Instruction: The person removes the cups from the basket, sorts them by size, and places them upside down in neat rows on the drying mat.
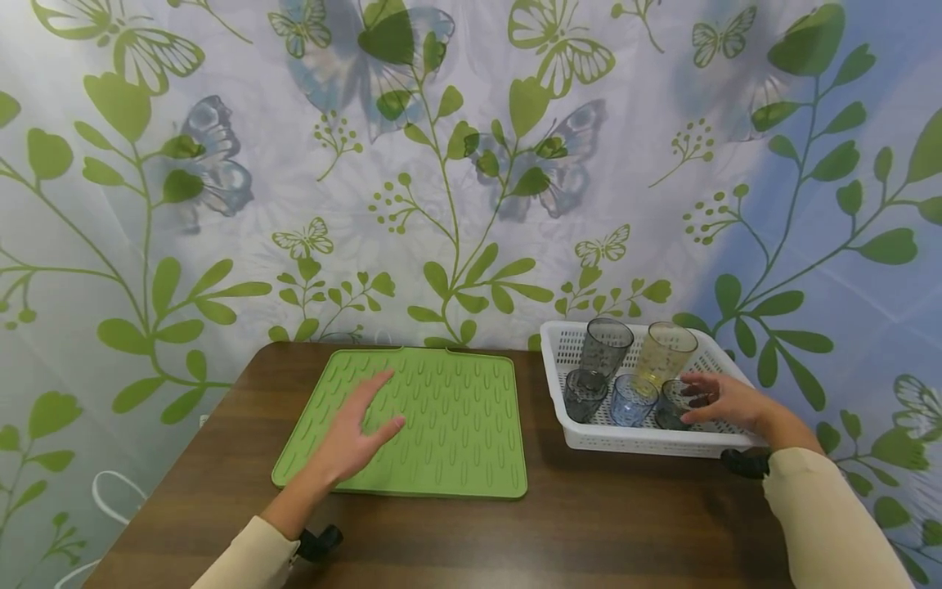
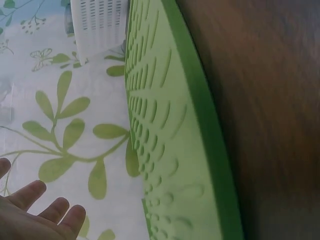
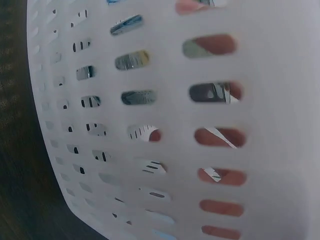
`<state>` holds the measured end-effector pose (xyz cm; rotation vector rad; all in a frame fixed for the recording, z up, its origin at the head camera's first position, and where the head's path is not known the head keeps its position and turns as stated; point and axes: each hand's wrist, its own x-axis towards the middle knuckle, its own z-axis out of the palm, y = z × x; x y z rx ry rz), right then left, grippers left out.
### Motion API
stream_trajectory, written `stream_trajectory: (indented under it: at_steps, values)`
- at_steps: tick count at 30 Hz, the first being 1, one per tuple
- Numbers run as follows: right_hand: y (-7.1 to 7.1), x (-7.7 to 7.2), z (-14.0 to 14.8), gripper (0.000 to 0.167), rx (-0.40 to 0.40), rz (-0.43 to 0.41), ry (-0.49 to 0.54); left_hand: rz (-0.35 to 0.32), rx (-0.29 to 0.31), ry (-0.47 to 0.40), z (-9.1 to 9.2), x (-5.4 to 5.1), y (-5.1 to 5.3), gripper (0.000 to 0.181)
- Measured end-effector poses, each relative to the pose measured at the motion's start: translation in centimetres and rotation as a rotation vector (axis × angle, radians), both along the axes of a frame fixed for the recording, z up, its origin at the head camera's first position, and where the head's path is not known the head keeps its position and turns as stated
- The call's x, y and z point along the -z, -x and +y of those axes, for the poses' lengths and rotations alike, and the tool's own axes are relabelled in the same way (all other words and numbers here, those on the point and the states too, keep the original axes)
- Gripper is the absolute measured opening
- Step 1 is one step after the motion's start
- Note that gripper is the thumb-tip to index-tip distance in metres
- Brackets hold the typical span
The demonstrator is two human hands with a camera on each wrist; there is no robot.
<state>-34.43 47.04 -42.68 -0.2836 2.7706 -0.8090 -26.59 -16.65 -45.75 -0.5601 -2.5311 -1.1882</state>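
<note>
Over the green ridged mat (image 1: 456, 425) hovers my left hand (image 1: 352, 442), fingers straight and thumb spread, holding nothing. Its fingertips also show in the left wrist view, low at the left. My right hand (image 1: 728, 402) reaches into the white slotted basket (image 1: 640, 442), its curved fingers and thumb at the right side of a short dark glass (image 1: 668, 409). Whether they grip that glass cannot be made out. Beside it stand a short blue glass (image 1: 633, 402) and a short grey glass (image 1: 584, 401). Behind are a tall grey glass (image 1: 607, 343) and a tall yellowish glass (image 1: 665, 352).
Both mat and basket lie on a brown wooden table (image 1: 537, 540), with the basket to the right. Behind the table hangs a curtain (image 1: 441, 237) printed with leaves and butterflies. A white cable (image 1: 110, 507) loops past the left table edge. The basket wall (image 3: 280, 120) fills most of the right wrist view.
</note>
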Motion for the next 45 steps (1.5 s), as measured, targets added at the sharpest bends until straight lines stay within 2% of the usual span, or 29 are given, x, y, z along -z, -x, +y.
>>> stream_trajectory:
  at_steps: [8,14,22,35,45]
  values:
    - [-0.2,0.0,-0.1,0.090,0.006,-0.011,0.027,0.007,0.045,-0.073,1.3,1.0,0.0,0.071]
    - [-0.6,-0.3,-0.3,0.086,0.018,0.070,0.004,-0.013,0.064,-0.105,2.3,1.3,0.2,0.071]
    - [-1.7,-1.5,-0.9,0.081,0.009,0.150,0.085,-0.038,0.085,-0.154,3.4,1.2,0.7,0.070]
    - [-3.9,-3.2,-3.8,0.077,0.010,0.307,0.185,-0.040,0.110,-0.185,4.7,0.9,1.4,0.070]
    - [-4.6,-3.9,-6.3,0.077,-0.017,0.422,0.190,-0.046,0.133,-0.200,5.5,1.0,1.8,0.069]
